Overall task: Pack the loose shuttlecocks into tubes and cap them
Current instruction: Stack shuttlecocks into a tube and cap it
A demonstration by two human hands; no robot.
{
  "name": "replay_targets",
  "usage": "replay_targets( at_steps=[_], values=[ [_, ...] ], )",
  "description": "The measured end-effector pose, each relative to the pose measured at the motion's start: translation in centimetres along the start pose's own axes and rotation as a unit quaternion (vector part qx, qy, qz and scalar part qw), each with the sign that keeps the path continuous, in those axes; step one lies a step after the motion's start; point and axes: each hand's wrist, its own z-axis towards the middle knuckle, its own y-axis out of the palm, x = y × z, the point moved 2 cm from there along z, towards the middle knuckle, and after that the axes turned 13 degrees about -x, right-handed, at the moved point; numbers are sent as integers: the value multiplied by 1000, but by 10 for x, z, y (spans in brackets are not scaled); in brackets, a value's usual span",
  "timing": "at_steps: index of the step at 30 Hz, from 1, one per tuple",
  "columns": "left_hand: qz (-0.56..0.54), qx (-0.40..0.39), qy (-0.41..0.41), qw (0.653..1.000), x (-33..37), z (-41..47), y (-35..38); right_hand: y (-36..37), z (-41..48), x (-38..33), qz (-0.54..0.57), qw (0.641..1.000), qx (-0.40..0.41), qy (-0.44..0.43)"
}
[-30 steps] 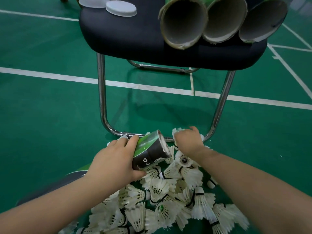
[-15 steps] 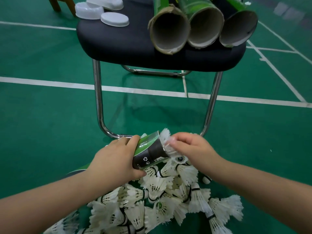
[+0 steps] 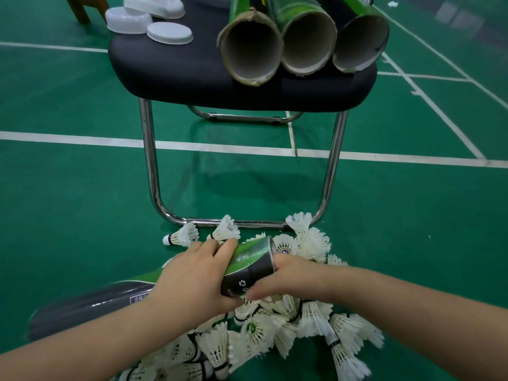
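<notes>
My left hand (image 3: pixel 192 284) grips a green and black shuttlecock tube (image 3: pixel 247 268) near its open end; the tube lies low over the floor and points away to the right. At the tube's mouth is my right hand (image 3: pixel 297 276), its fingers pushed inside and hidden, its thumb under the rim. No shuttlecock shows in that hand. A pile of several loose white shuttlecocks (image 3: pixel 261 331) lies on the green floor under and around both hands.
A black chair seat (image 3: pixel 170 70) stands just ahead on chrome legs (image 3: pixel 149 160). Three open cardboard tubes (image 3: pixel 251 50) lie on it, mouths facing me. White caps (image 3: pixel 169 33) sit at its left. A stray shuttlecock (image 3: pixel 182 236) lies by the chair's floor bar.
My right hand picked a shuttlecock from the pile, brought it to the tube's mouth, and now has its fingers inside the tube. The view has tilted down.
</notes>
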Motion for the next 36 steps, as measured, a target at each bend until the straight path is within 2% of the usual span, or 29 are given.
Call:
replay_targets(
  at_steps=[3, 6, 8, 9, 12, 15, 19, 22, 25, 27, 29, 33, 36],
  values=[
    [-28, -3, -14, 1000, -6, 1, 3, -9, 1, 4, 4, 991, 125, -45],
    [-46, -8, -28, 999, -10, 2, 4, -35, -7, 7, 49, 961, 260, -75],
    [-42, -12, -36, 998, -13, 5, 4, -54, -11, 19, 10, 947, 320, -26],
    [-40, -13, -39, 998, -14, 6, 5, -61, -10, 28, -48, 943, 330, 18],
    [-40, -17, -46, 998, -14, 11, 6, -72, 1, 57, -291, 906, 282, 119],
    [-39, -19, -50, 998, -12, 13, 6, -76, 22, 80, -489, 830, 220, 157],
    [-42, -22, -54, 997, -13, 15, 7, -75, 45, 95, -604, 759, 162, 180],
    [-45, -23, -57, 997, -16, 15, 9, -76, 57, 101, -625, 736, 176, 193],
    [-46, -24, -60, 997, -17, 14, 10, -81, 64, 102, -622, 731, 191, 205],
    [-48, -24, -62, 997, -19, 14, 11, -87, 64, 100, -602, 742, 220, 196],
    [-49, -24, -66, 996, -20, 13, 12, -95, 57, 95, -534, 782, 272, 173],
    [-50, -25, -71, 996, -24, 12, 12, -96, 25, 67, -292, 887, 344, 102],
    [-52, -27, -71, 996, -23, 12, 12, -87, -2, 44, -99, 914, 392, 25]
  ],
)
